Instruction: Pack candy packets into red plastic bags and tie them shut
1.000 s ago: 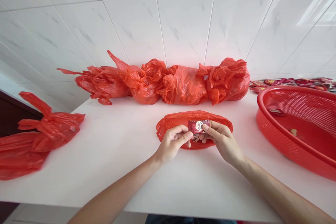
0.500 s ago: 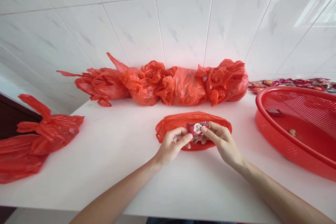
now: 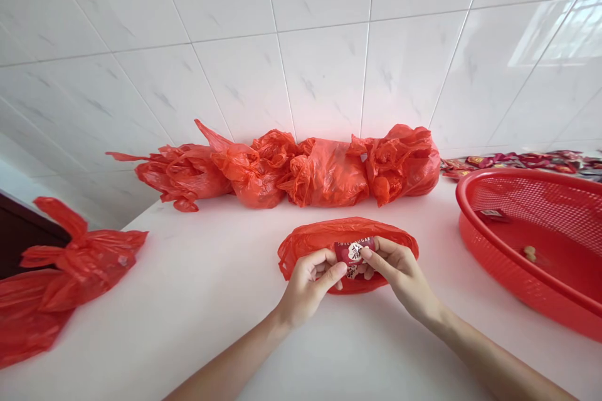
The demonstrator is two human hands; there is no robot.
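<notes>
Between my two hands is a small dark-red candy packet [image 3: 350, 253] with white print reading "SWEET SUGAR". My left hand [image 3: 313, 279] pinches its left edge between thumb and fingers. On the packet's right side, my right hand [image 3: 399, 266] has a closed grip, its thumb across the front. Both hands hover over an opened red plastic bag [image 3: 329, 230] lying on the white table. Inside the bag, just below the packet, some printed wrapping and pale pieces partly show; my fingers hide the rest.
Several tied red plastic bags [image 3: 333, 172] line the tiled wall. Another knotted bag [image 3: 61, 272] lies at the left. To the right stands a red mesh basket [image 3: 489, 250] holding a small pale piece [image 3: 530, 253] and a packet [image 3: 493, 215]. Behind it, many packets [image 3: 527, 160] are spread.
My view has tilted up slightly, so everything sits lower in the picture. Both hands still grip the candy packet above the opened bag, with hardly any movement.
</notes>
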